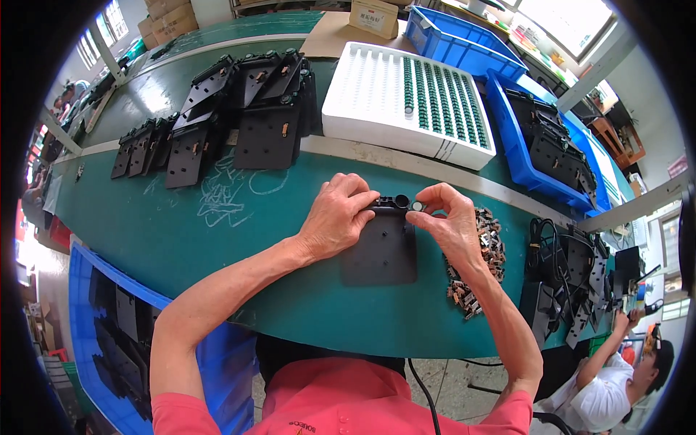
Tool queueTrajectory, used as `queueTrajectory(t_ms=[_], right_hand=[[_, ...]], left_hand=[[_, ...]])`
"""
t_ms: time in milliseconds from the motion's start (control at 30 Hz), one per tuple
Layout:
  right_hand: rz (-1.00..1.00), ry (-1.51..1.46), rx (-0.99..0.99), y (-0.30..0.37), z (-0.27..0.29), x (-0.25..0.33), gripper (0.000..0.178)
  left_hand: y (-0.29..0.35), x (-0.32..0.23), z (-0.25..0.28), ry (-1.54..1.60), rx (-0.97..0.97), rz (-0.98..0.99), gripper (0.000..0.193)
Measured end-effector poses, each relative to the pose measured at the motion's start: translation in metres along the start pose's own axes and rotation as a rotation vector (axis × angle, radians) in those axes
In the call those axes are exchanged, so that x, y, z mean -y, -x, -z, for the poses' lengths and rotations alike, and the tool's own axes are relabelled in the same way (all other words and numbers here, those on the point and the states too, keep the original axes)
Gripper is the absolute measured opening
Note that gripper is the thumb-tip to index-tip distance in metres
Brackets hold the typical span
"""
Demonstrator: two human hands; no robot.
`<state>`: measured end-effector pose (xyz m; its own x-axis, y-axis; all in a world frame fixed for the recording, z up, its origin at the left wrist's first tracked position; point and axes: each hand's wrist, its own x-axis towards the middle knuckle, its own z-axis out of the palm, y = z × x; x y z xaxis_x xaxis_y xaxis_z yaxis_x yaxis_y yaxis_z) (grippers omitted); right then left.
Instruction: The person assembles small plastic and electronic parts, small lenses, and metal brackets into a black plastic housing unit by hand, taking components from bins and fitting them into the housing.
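A flat black plastic plate (379, 255) lies in front of me on the green tabletop, its moulded top edge with a round socket (401, 201) facing away. My left hand (338, 216) is closed on the upper left corner of that edge, thumb and index finger pinching it. Just right of the socket, my right hand (451, 220) pinches a small round part (417, 207) with a pale face and a dark green rim. Whether this part touches the plate, I cannot tell. Beyond my hands stands a white foam tray (362, 125) with rows of similar green round parts (453, 101).
Small metal-and-copper pieces (478, 264) are heaped beside my right wrist. Stacked black plates (264, 134) stand at the back left. Blue crates (516, 168) hold black parts at right, and another crate (87, 304) sits lower left. Cables (540, 243) lie at right; a person (609, 384) sits beyond.
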<state>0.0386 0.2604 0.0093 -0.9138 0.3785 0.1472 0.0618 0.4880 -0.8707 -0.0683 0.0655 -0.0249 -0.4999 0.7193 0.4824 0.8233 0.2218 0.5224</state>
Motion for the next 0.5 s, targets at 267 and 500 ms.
queueTrajectory(t_ms=[267,500], right_hand=[[-0.079,0.032,0.054,-0.0022,-0.0018,0.0043,0.028],[-0.103,-0.004,0.086,-0.0099,-0.0090,0.0016,0.030]], left_hand=[[0.0005,0.0009,0.0000,0.001,0.006,0.010,0.029],[0.0005,0.0005,0.0003,0.006,0.002,0.011,0.028]])
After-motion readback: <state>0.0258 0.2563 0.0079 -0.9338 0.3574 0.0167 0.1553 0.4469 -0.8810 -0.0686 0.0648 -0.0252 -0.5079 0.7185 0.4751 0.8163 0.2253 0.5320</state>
